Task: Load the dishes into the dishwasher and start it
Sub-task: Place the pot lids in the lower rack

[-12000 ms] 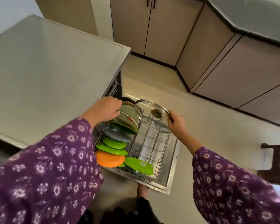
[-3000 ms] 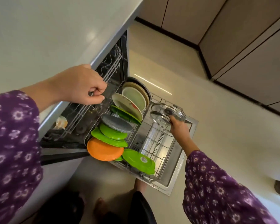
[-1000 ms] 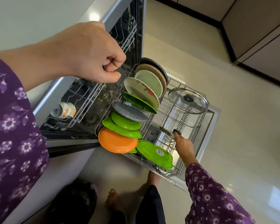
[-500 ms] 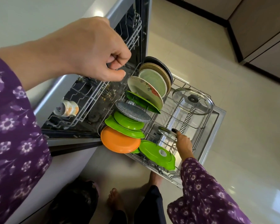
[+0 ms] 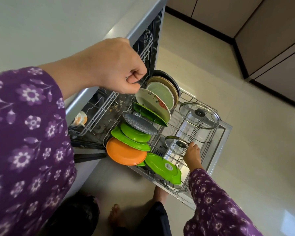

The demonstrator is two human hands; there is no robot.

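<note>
In the lower rack (image 5: 184,189): we find plates (image 5: 157,103) racked and the large glass lid (image 5: 199,114) placed.
Right hand (image 5: 192,154): at the rim of the small glass lid (image 5: 175,143); we cannot tell the grip.
Left hand (image 5: 116,65): curled, nothing visibly held.
Outstanding: closing up, starting.

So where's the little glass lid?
Head view, right side: the little glass lid leans in the lower rack, held by the right hand, nearer than the big glass lid.

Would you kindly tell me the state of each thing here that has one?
Dishwasher door: open.
Lower rack: pulled out, partly loaded.
Large glass lid: resting on rack.
Small glass lid: held at its rim.
Right hand: gripping small glass lid.
Left hand: fingers curled, hold unclear.
</note>
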